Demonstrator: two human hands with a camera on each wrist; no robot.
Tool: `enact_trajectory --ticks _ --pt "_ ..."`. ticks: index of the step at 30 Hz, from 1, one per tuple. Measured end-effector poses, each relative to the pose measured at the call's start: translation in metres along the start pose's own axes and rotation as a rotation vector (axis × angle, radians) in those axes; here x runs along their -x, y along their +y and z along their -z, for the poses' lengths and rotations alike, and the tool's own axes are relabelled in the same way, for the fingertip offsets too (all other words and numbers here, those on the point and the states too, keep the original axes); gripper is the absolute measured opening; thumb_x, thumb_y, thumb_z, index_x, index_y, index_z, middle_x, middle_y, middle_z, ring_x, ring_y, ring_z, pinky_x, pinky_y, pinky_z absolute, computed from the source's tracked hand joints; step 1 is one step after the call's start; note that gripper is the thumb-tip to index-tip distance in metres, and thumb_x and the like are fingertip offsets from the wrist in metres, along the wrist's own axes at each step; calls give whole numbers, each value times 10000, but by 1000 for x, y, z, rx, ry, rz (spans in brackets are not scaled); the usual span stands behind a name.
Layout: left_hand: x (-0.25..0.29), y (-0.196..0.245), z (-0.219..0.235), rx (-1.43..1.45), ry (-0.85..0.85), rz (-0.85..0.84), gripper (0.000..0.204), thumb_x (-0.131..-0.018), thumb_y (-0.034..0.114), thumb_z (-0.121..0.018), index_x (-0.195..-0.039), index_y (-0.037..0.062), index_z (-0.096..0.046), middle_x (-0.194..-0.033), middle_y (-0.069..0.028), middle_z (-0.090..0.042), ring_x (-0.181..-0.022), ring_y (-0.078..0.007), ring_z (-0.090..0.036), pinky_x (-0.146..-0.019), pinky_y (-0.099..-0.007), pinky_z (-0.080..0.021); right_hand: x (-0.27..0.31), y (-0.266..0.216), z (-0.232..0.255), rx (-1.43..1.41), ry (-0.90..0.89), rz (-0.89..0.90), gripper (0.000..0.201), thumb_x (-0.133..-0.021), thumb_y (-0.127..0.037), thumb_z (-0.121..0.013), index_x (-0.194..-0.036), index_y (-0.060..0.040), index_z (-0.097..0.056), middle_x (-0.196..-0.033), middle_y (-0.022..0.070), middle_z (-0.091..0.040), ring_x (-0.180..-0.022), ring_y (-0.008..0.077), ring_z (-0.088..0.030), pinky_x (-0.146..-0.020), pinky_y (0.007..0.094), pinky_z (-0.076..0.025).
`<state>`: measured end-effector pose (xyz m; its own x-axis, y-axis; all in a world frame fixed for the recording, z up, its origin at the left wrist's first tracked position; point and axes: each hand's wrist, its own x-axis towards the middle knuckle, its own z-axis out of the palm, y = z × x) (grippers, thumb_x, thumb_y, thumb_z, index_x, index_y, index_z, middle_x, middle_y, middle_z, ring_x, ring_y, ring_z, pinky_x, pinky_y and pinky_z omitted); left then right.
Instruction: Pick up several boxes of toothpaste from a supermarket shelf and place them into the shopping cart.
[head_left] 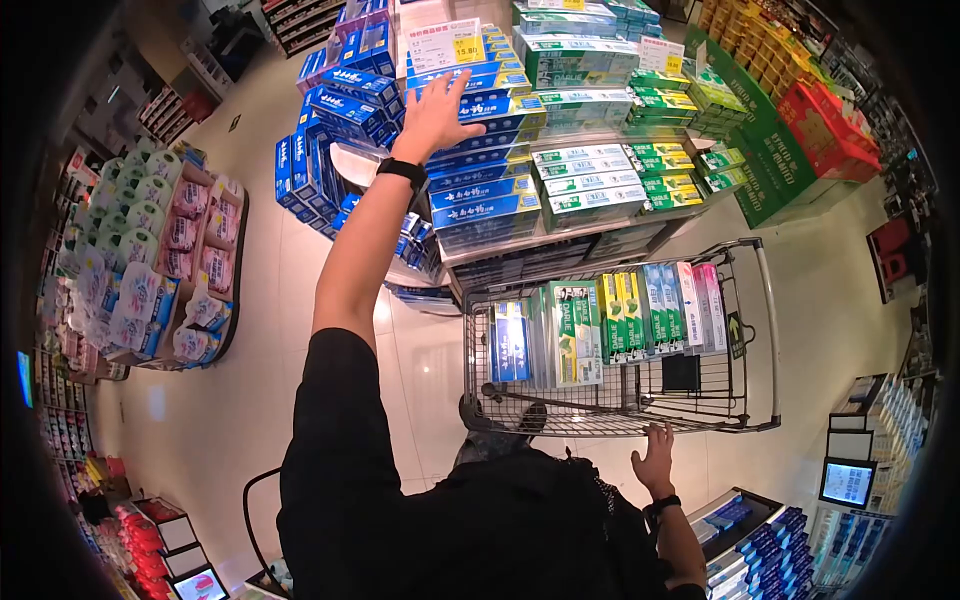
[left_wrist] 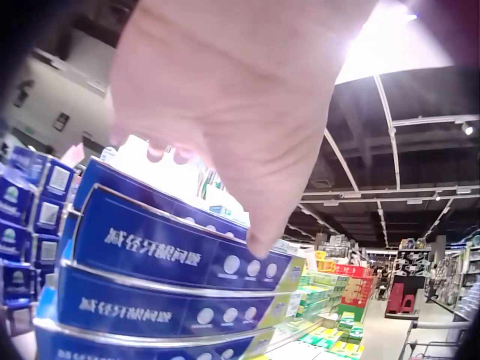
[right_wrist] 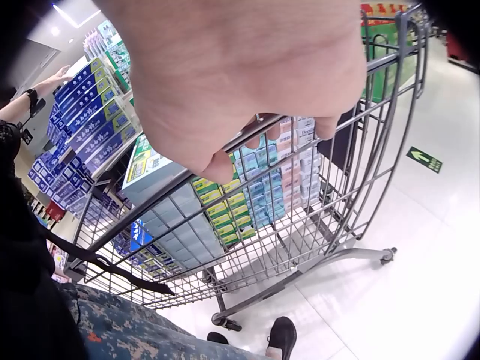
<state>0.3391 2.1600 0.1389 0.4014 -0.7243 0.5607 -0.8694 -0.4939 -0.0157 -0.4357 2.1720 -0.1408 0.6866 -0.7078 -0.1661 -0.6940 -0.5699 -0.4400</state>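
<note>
My left hand (head_left: 436, 115) is spread over the top of a stack of blue toothpaste boxes (head_left: 486, 200) on the display. Seen from the left wrist, its thumb (left_wrist: 262, 232) reaches down to the long face of the upper blue box (left_wrist: 172, 251), while the other fingertips are over its far side. My right hand (head_left: 655, 462) is at the near side rail of a metal shopping cart (head_left: 620, 425), fingers loosely over the rail. Bundled toothpaste boxes (head_left: 575, 330) in blue, green, yellow, white and pink stand in the cart.
Green and white toothpaste boxes (head_left: 590, 180) fill the display right of the blue stack. A price sign (head_left: 445, 45) stands behind the left hand. Wrapped paper rolls (head_left: 140, 240) sit on an island at left. More stacked boxes (head_left: 770, 550) are behind the person, lower right.
</note>
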Motion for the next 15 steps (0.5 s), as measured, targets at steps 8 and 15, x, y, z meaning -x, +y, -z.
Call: enact_trajectory --ticks 8,15 --pt "-14 0 3 -133 -181 -44 1251 -611 619 -999 -1618 84 -482 -1520 -207 -570 -1415 -411 -532 -1172 -574 -416 -1 5 -13 25 54 -14 641 -776 -106 -813 -1373 -36 -590 -1458 203 -584 -1558 516 -309 -1286 589 -356" --pt "-31 -6 -6 -103 -298 -43 1273 -562 581 -1028 -1535 -23 -473 -1418 -221 -614 -1385 -413 -565 -1163 -551 -440 -6 3 -15 30 61 -31 623 -774 -117 -815 -1356 -36 -609 -1458 196 -587 -1567 510 -304 -1288 589 -356"
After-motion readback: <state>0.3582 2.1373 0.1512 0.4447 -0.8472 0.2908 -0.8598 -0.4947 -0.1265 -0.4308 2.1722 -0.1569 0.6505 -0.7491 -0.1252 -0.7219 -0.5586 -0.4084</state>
